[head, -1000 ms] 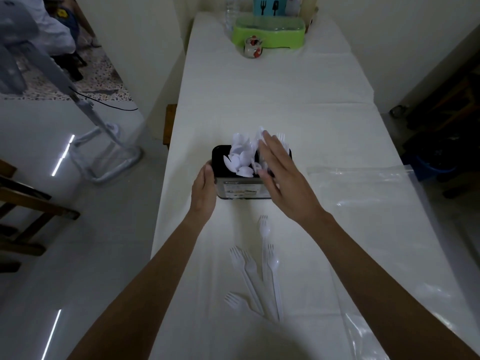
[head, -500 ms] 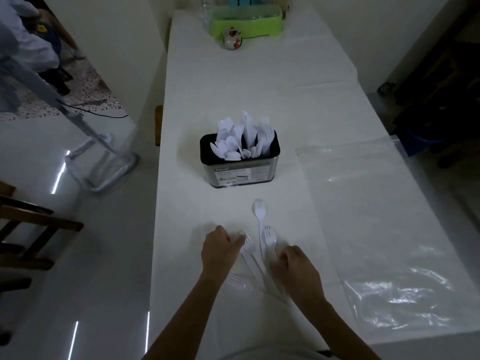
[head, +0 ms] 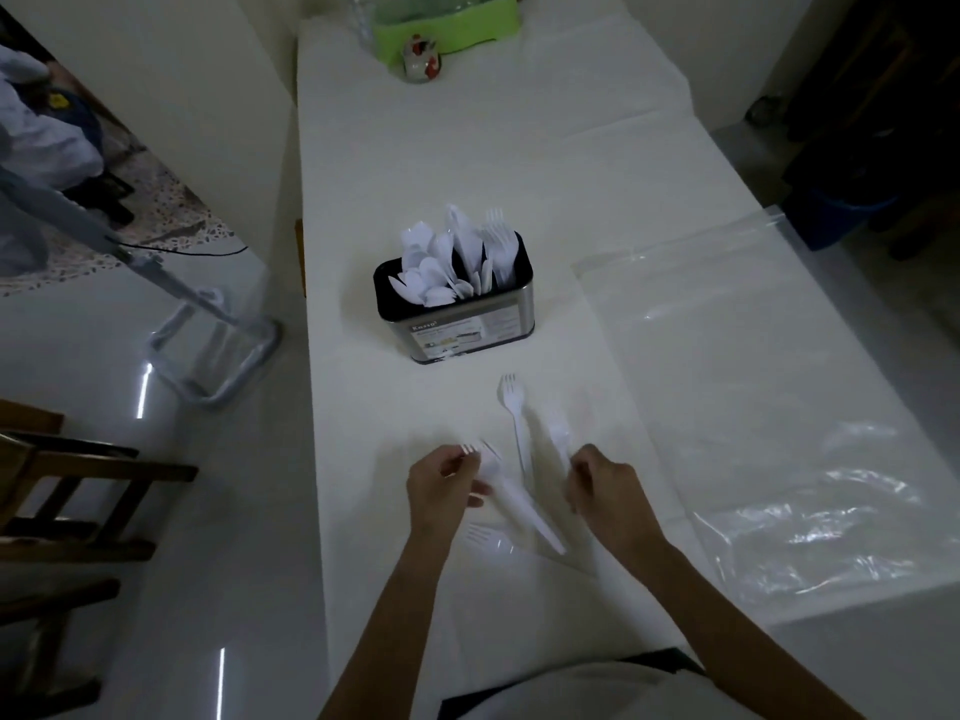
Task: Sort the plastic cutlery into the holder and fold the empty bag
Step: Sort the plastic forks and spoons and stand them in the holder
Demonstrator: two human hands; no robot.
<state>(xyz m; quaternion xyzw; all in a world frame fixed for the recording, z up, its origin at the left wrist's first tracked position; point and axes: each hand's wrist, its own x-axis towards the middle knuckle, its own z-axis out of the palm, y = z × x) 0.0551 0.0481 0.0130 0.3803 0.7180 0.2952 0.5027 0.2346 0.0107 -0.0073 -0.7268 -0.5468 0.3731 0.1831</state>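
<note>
Near the table's [head: 597, 163] front edge, the left hand [head: 441, 485] pinches white plastic forks [head: 485, 459]. The cutlery holder [head: 457, 309] stands mid-table. The right hand [head: 605, 491] closes on another fork [head: 560, 439]. The empty clear bag [head: 769, 407] lies along the right edge.

One holder [head: 457, 324], one bag [head: 769, 407], two hands [head: 441, 485].

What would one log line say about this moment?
left hand: gripping forks | right hand: reaching for a fork on the table | holder: part filled | bag: flat, unfolded
</note>
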